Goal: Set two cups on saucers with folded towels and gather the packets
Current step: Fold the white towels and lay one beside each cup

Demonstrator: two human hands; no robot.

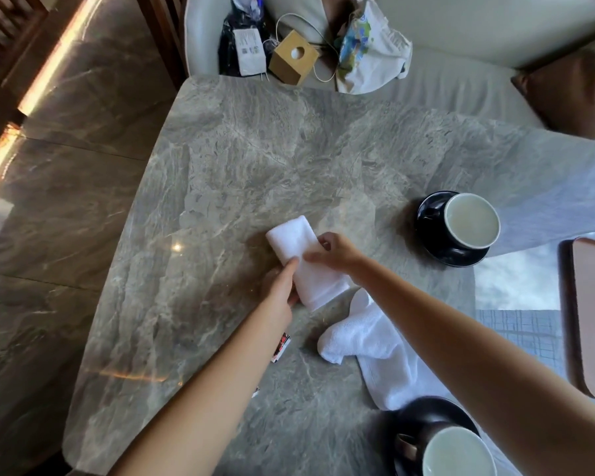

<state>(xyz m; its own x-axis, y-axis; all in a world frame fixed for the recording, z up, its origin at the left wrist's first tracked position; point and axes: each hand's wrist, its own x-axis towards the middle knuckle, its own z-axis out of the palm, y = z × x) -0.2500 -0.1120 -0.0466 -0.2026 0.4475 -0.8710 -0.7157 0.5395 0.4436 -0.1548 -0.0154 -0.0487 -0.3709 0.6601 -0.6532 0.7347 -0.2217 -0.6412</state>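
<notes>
A folded white towel lies on the grey marble table, held from both sides. My left hand grips its near left edge and my right hand pinches its right side. A second white towel lies loose and crumpled just behind my right forearm. One dark cup with a white inside stands on a dark saucer at the right. Another cup sits on a saucer at the bottom edge. A small red and black packet peeks out from under my left forearm.
A light sofa runs behind the table with a wooden tissue box, a dark bag, a cable and a printed white bag on it. A brown cushion is at far right. A reddish tray sits beside the table's right edge.
</notes>
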